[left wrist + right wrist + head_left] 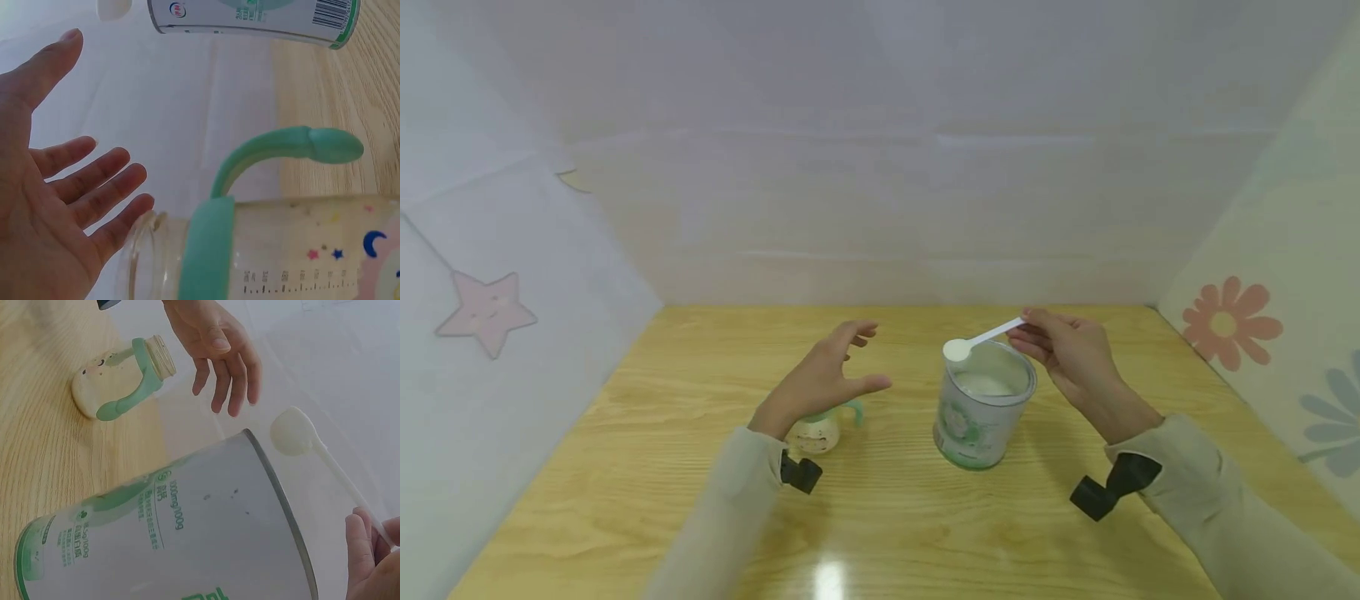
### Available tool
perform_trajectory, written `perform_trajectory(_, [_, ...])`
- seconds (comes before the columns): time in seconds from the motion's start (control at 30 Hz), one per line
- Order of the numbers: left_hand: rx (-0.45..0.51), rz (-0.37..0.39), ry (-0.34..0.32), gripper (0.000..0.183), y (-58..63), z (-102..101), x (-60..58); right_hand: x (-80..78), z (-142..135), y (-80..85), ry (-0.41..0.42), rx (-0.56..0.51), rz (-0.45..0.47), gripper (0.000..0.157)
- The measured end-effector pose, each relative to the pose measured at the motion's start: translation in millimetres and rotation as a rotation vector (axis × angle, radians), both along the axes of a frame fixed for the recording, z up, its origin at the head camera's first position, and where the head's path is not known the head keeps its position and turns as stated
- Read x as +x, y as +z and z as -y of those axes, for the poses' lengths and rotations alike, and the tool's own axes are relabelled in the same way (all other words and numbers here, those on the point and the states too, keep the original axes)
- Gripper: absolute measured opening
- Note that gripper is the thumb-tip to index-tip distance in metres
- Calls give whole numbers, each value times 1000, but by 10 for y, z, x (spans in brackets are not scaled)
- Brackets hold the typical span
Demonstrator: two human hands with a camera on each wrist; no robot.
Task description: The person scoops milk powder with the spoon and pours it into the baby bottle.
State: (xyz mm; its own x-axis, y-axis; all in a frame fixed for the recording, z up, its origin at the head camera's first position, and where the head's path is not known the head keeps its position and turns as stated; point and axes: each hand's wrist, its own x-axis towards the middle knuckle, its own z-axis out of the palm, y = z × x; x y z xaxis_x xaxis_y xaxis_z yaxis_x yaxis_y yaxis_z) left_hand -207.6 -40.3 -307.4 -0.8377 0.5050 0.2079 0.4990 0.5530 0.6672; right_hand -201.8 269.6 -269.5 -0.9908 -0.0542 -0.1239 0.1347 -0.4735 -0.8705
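Pinched by its handle in my right hand [1071,354] is a white measuring scoop [957,351], its bowl over the left part of the rim of an open milk powder can [973,429]. Pale powder shows inside the can in the head view. My left hand [820,375] holds nothing; its fingers are spread apart from the thumb, above and beside a baby bottle [815,435]. That bottle [300,250] is clear, without a lid, and has a green collar with a curved handle [281,147]. Star and moon prints and a measuring scale mark its side.
The can and bottle stand on a light wooden table [880,517]. Pale cloth walls surround it at the back and sides, with a pink star [487,312] on the left and a red flower [1225,323] on the right. A black camera mount [1116,483] sits on the right wrist.
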Motion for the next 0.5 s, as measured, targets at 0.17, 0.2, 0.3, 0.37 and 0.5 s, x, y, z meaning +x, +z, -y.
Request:
perform_trajectory(0.17, [-4, 16, 32, 75, -5, 97, 28, 7, 27, 1, 5, 13, 18, 17])
perform_trajectory(0.2, [-2, 25, 39, 76, -7, 119, 35, 9, 34, -2, 6, 14, 19, 16])
perform_trajectory(0.3, [0, 44, 61, 78, -16, 195, 59, 10, 64, -7, 14, 10, 22, 13])
perform_trajectory(0.37, [9, 53, 71, 79, -19, 246, 76, 4, 87, -8, 22, 6, 22, 11])
perform_trajectory(0.5, [31, 63, 83, 79, -24, 337, 105, -16, 135, 2, 19, 3, 23, 10])
